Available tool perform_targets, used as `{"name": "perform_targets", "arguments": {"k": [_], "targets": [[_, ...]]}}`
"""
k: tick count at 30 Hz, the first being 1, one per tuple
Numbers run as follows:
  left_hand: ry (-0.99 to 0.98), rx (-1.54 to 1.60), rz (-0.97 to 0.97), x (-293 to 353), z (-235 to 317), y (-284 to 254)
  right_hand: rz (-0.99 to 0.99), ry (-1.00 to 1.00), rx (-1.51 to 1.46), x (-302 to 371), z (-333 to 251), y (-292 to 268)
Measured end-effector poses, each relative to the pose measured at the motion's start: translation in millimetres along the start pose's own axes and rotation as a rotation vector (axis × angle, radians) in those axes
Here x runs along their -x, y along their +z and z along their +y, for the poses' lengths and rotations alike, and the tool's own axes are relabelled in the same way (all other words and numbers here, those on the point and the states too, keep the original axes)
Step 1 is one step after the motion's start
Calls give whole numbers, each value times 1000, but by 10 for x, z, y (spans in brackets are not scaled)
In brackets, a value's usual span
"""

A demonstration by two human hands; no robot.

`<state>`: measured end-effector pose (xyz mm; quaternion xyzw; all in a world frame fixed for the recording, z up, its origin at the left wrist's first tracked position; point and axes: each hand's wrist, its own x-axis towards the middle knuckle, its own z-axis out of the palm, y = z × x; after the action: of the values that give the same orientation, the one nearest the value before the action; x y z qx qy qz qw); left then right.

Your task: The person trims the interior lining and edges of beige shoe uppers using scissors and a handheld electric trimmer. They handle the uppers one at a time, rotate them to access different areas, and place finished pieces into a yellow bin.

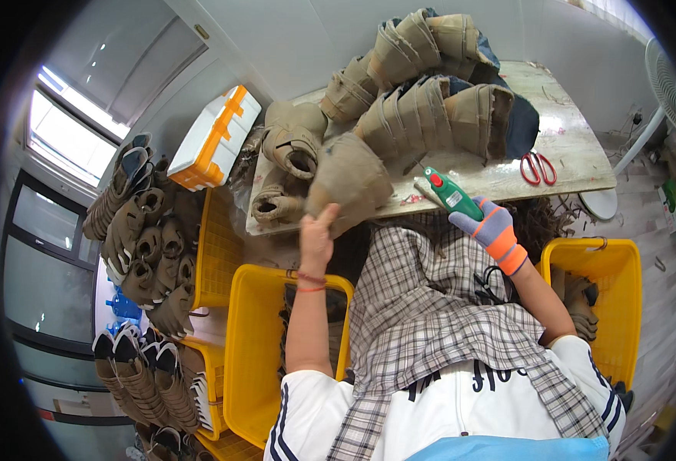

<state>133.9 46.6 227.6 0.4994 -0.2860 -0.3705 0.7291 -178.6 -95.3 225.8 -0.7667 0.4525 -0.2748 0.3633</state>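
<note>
My left hand [317, 243] is bare, with red bands at the wrist, and pinches the lower edge of a tan fabric shoe upper [351, 180] at the table's front edge. To its right my right hand [491, 229], in a grey and orange glove, grips a green handheld power tool [451, 192] with a red button. The tool's tip points toward the tabletop, apart from the upper. Red-handled scissors [538, 168] lie right of the tool. Several more tan uppers [292, 144] rest left of the held one, and long nested stacks of uppers [430, 115] lie behind it.
A yellow basket [255, 338] stands left of my lap, another yellow basket [616, 307] at right. Heaps of tan uppers [147, 246] fill the left side beside a white and orange box [216, 138]. A white fan [672, 84] stands far right of the wooden table [576, 165].
</note>
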Motion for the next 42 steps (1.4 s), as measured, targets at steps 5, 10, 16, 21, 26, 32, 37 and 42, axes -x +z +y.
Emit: {"name": "perform_targets", "arguments": {"k": [5, 10, 16, 21, 26, 32, 37, 42], "targets": [[44, 15, 99, 22, -417, 372, 18, -8, 17, 47, 75, -19], [143, 78, 165, 92, -198, 324, 55, 25, -3, 73, 186, -116], [-119, 587, 99, 335, 258, -29, 46, 0, 83, 69, 242, -55], [-71, 795, 84, 598, 312, -326, 161, -253, 154, 97, 138, -75], [-44, 897, -24, 775, 369, -378, 239, -614, 273, 28, -72, -260], [-58, 923, -14, 825, 375, -371, 290, -771, 269, -25, -33, -323], [-71, 903, -7, 809, 346, -372, 277, -786, 277, -100, 77, -363], [-108, 941, -43, 773, 354, -362, 273, -800, 307, -155, 136, -425]]}}
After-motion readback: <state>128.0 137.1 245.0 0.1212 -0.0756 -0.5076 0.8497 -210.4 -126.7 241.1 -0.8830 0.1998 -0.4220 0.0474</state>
